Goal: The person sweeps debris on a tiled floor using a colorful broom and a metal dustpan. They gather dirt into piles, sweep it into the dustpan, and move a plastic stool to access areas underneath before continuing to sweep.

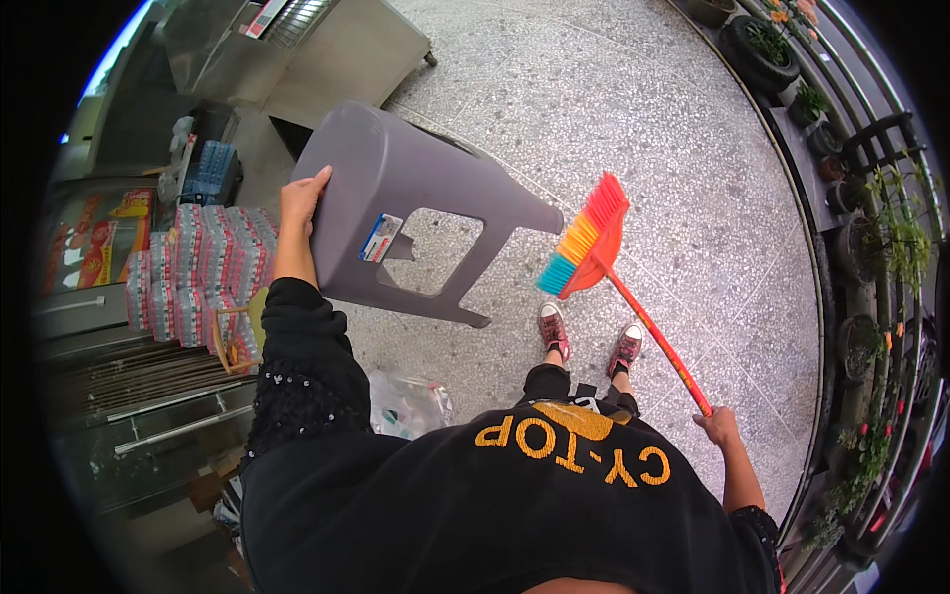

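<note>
On the left, my left hand point(303, 199) grips the seat edge of a grey plastic stool point(438, 167). The stool has cut-out sides, and a printed label point(381, 237) is stuck on the panel facing me. I cannot tell whether its legs touch the floor. My right hand point(717, 427), low on the right, is closed around the red handle of a broom point(653, 330). The broom's head, with red, yellow and teal bristles point(582, 236), is in front of my sneakers point(553, 327), bristles pointing away to the left.
Speckled terrazzo floor point(668, 148) stretches ahead. Shrink-wrapped bottle packs point(204, 275) are stacked at left beside a small chair point(236, 334). A stainless-steel counter point(341, 59) stands far left. Potted plants point(853, 245) and metal railings line the right. A clear plastic bag point(408, 405) lies near my left side.
</note>
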### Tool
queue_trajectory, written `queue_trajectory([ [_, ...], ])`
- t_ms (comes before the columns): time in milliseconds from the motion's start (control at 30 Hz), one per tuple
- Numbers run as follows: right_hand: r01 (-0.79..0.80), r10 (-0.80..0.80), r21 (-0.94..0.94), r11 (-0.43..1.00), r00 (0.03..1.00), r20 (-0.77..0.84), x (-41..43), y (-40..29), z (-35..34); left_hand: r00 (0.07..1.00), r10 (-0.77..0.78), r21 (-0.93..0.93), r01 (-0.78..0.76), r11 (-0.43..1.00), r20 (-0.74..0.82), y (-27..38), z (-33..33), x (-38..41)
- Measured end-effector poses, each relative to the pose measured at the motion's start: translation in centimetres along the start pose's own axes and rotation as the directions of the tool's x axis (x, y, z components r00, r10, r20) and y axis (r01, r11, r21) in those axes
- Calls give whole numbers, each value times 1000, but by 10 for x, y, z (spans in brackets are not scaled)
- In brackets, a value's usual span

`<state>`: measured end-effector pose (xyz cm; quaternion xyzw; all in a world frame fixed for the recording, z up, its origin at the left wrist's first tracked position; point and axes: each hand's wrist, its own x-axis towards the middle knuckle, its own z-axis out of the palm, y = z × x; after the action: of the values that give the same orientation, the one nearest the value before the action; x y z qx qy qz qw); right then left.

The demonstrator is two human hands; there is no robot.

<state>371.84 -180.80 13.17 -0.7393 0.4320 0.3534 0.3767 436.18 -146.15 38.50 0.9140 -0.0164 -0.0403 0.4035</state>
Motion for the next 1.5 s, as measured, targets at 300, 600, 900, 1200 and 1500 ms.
queue_trajectory([
  [300, -291, 285, 644, 708, 952, 116, -98, -9, 21, 924, -382, -68, 380, 923, -18, -88, 118, -7],
  [600, -27, 8, 430, 902, 999, 47, -65, -38, 39, 931, -357, 4, 358, 934, -78, -161, 208, -15],
  [900, -76, -77, -390, 918, 930, -360, -6, -109, -3, 900, -429, -153, 414, 897, -82, -223, 250, -51],
  [1200, -103, 48, -249, 963, 975, -216, -25, -155, -1, 715, -685, -456, 660, 596, 139, -260, 229, -46],
  [1500, -51, 6, -222, 974, 980, -201, -30, -282, -34, 771, -428, -529, 636, 561, 472, -263, 264, -57],
])
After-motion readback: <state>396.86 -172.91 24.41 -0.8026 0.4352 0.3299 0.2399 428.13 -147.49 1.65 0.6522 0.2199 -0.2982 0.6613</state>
